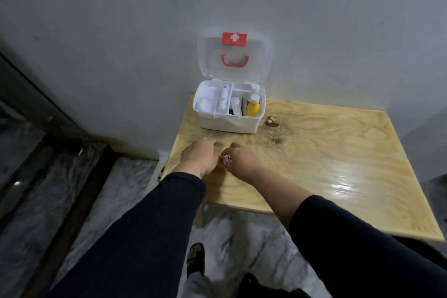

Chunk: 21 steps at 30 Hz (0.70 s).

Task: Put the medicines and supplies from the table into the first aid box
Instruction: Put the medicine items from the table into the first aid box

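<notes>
At the table's far left corner, against the wall, the box sits with its clear lid raised upright; the lid carries a red cross label and a red handle. Inside, a white divided tray holds a gauze roll in the left compartment, a white tube lying lengthwise in the middle one, a yellow bottle with a white cap standing at the right, and a second white-capped bottle just behind it; other white items between the tube and the yellow bottle are too indistinct to identify. Nearer the camera, both hands meet above the table, in front of the box and apart from it. The right hand is curled closed, pinching a small pink-and-white item, kind not discernible. The left hand is loosely curled, fingers bent, its fingertips right beside that item; whether it touches or grips cannot be told. Both arms wear dark sleeves, the right pushed up past the forearm. The wooden top shows a knot just right of the box and dark smudges in front of it. Below the table edge lies a marble floor.
</notes>
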Tool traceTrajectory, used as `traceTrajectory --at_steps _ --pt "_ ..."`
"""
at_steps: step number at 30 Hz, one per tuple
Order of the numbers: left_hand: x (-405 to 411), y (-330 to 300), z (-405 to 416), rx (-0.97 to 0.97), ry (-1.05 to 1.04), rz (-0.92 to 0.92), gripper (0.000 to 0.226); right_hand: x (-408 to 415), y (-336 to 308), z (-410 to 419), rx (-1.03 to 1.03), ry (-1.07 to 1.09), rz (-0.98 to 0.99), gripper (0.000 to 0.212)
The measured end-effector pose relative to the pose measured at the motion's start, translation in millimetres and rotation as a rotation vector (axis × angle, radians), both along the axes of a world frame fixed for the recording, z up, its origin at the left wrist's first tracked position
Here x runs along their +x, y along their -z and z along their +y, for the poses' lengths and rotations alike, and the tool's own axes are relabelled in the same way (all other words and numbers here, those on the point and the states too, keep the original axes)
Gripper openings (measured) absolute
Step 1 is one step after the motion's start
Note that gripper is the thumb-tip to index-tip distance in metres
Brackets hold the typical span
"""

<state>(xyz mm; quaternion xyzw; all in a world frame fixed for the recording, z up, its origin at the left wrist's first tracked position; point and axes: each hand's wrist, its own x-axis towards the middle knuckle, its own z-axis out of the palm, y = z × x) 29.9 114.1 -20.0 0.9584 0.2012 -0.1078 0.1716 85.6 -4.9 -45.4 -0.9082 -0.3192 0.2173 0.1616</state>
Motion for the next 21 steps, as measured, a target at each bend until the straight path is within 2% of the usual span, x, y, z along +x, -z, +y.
traceTrajectory --at_steps 10,17,21 --pt "16.3 -12.4 67.3 0.063 -0.041 -0.044 0.040 4.3 0.7 41.6 -0.133 -0.060 -0.032 0.031" --pt "62.9 -26.5 99.3 0.025 0.010 -0.155 0.033 56.3 -70.1 79.3 0.100 0.149 -0.134 0.029" --pt "85.1 -21.8 107.8 -0.103 0.052 -0.157 0.063 99.4 -87.1 98.1 0.199 0.328 -0.193 0.031"
